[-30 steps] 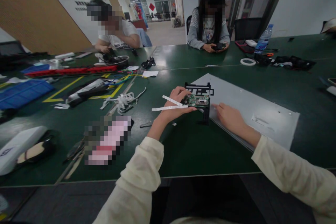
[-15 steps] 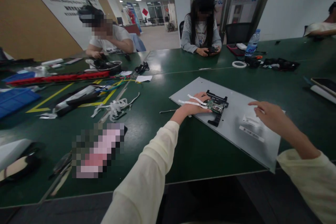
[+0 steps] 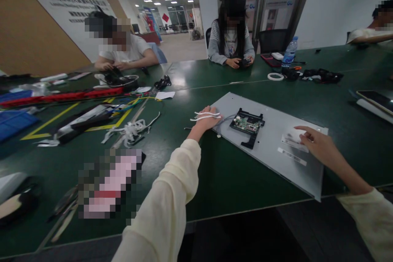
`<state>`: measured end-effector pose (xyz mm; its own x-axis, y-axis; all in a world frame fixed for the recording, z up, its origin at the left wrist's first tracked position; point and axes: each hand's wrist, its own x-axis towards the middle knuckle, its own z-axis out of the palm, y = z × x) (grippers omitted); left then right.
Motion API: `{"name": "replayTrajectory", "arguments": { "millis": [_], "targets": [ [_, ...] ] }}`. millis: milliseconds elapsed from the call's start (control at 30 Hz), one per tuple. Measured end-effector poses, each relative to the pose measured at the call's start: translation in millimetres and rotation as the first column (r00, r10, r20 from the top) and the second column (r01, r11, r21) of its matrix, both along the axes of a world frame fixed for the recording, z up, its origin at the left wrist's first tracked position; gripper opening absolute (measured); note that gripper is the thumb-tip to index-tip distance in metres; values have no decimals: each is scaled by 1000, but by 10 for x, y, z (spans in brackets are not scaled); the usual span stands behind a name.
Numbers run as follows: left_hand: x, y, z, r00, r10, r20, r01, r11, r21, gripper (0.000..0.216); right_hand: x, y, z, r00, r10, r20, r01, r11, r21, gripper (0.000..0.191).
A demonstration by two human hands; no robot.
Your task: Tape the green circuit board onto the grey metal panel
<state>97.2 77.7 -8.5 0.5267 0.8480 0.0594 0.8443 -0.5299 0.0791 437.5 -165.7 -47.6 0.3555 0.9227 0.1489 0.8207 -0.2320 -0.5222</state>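
My left hand [image 3: 208, 118] is at the left corner of a flat grey panel [image 3: 270, 123], its fingers mostly hidden from me. Two thin white strips [image 3: 205, 117] lie across the back of this hand. Beside it, a grey cable [image 3: 226, 120] runs to a green circuit board [image 3: 246, 124] in a black bracket [image 3: 250, 142] on the panel. A thin rod [image 3: 187, 128] pokes out to the left, under or beside the hand. Over the panel's right part hovers my right hand [image 3: 315, 141], index finger and thumb apart, near white labels [image 3: 292, 156].
On the left lie tangled white strips [image 3: 132, 132], a phone-like pink item [image 3: 112, 184] and a blue tray [image 3: 18, 123]. Across the table sit two people [image 3: 231, 28] [image 3: 123, 45]. A water bottle [image 3: 289, 52] and a tape roll [image 3: 275, 76] stand at the far right.
My left hand has moved left from the circuit board to the panel's corner, the white strips moving with it. The board and cable are now uncovered. My right hand stays over the labels.
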Motion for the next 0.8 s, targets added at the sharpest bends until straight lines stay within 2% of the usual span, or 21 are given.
{"name": "replayTrajectory", "arguments": {
  "millis": [100,200,367,467,567,667,800],
  "targets": [
    [-52,-63,71,999,0,-48,1,1000,20,46,-3,54,11,994,-29,-103,31,999,20,42],
    [-161,-234,136,990,86,-112,-79,995,59,47,-8,165,55,980,-31,-198,43,998,53,42],
    [-427,-800,157,961,199,-193,-179,977,117,46,30,526,76,956,7,-293,6,999,42,41],
    [-559,-1194,143,927,272,-258,-218,951,221,51,50,808,44,903,78,-421,-66,997,44,43],
    [-659,-1499,156,889,346,-301,-282,930,235,52,-8,1053,37,829,149,-540,-130,989,73,41],
    [-752,-1672,216,860,400,-317,-343,913,221,51,-142,1209,68,746,180,-641,-149,984,103,37],
    [-847,-1740,335,879,400,-261,-356,913,198,56,-310,1314,106,720,165,-674,-143,986,88,30]
  ]
}}
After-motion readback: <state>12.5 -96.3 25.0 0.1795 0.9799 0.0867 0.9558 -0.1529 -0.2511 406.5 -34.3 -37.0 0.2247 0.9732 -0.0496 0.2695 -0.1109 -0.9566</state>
